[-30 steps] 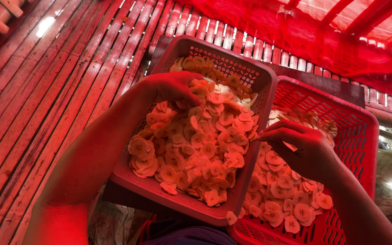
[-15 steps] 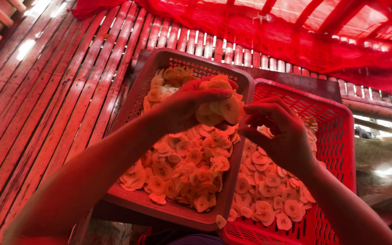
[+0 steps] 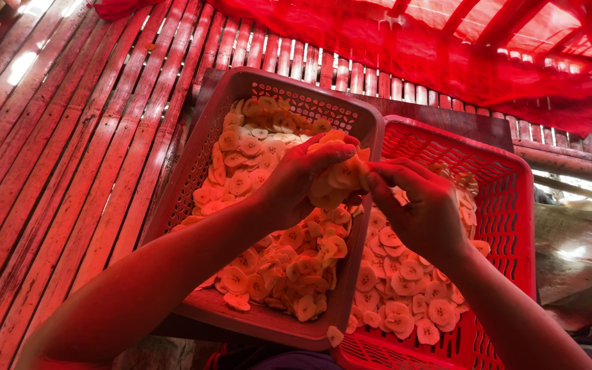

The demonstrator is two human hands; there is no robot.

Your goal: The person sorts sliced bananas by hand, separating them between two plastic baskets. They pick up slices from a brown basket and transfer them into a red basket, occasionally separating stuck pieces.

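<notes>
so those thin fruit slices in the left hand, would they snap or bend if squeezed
The slices look thin, curled and dry, so they probably snap rather than flex. A clump sits loosely in the left hand, suggesting they weigh little. Slices in the two baskets lie separately rather than clumped, so they are likely not sticky.

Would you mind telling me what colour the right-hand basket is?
The right basket is bright red with a slotted mesh wall, seen in the head view, though red light tints everything.

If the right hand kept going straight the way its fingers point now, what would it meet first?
The right hand points left toward the clump of slices held in the left hand. It would probably meet that clump first; its fingertips already seem to touch it, though depth is unclear.
</notes>
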